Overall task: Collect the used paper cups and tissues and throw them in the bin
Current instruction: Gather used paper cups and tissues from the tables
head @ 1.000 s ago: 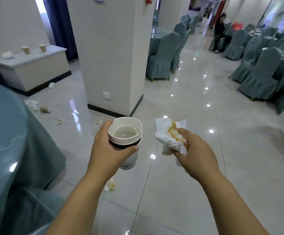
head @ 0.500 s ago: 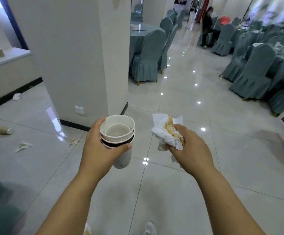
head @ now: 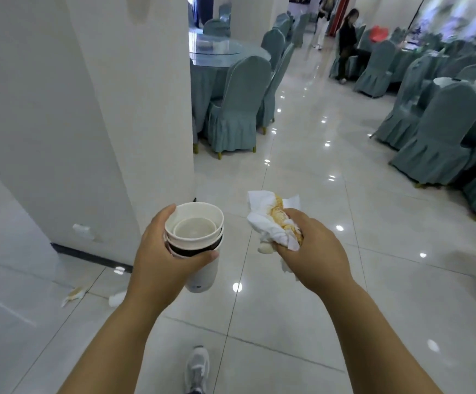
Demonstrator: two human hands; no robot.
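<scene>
Nearest to me: one grey sneaker (head: pixel 198 368) on the glossy tiled floor (head: pixel 288 322), bottom centre. Both bare forearms reach forward.

My left hand (head: pixel 162 260) is wrapped around a stack of paper cups (head: pixel 195 237), thumb across the front and fingers behind the rim. The cups are nested, upright and held in the air over the floor; the top one is white and looks empty, and a dark band shows on one lower down.

My right hand (head: pixel 313 251) is clenched on a wad of tissues (head: pixel 270 223), white with orange-yellow stains, sticking out above and below the fist. It is level with the cups and just to their right, not touching.

On the floor left of the cups lie a paper scrap (head: pixel 73 294) and a crumpled tissue (head: pixel 117 298), near the base of a white pillar (head: pixel 88 109).

Past the pillar are a covered chair (head: pixel 239 109) and a round glass-topped table (head: pixel 219 51). More covered chairs (head: pixel 435 137) are on the right. Far back is a seated person (head: pixel 347 38), blurry.
</scene>
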